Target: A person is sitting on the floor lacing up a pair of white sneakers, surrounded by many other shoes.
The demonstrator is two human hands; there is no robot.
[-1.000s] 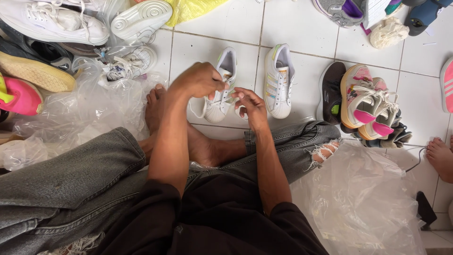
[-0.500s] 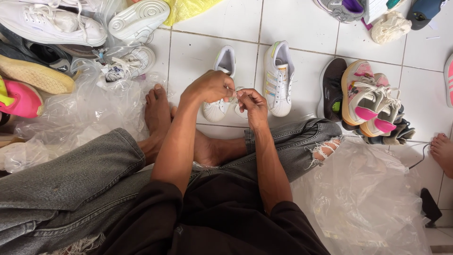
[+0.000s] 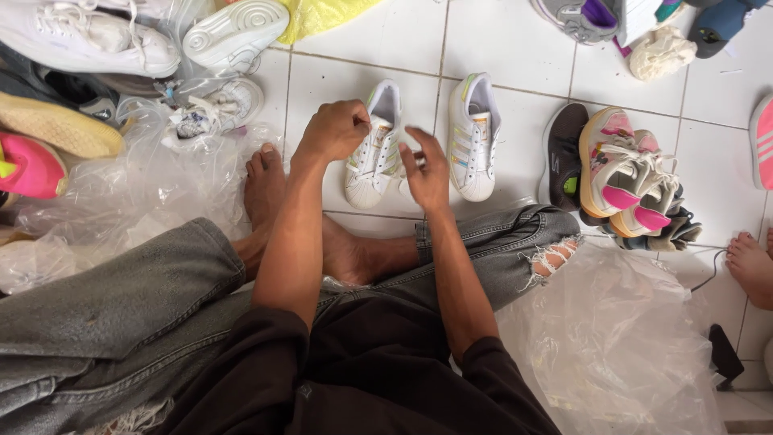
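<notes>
Head view: white sneaker [image 3: 372,157] lies between both hands' fingers [image 3: 415,161].

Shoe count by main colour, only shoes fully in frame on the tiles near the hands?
White sneakers: 3, the pair by the left hand and right hand, plus one in plastic
Black shoe: 1
Cream-and-pink sneakers: 2
Total: 6
</notes>
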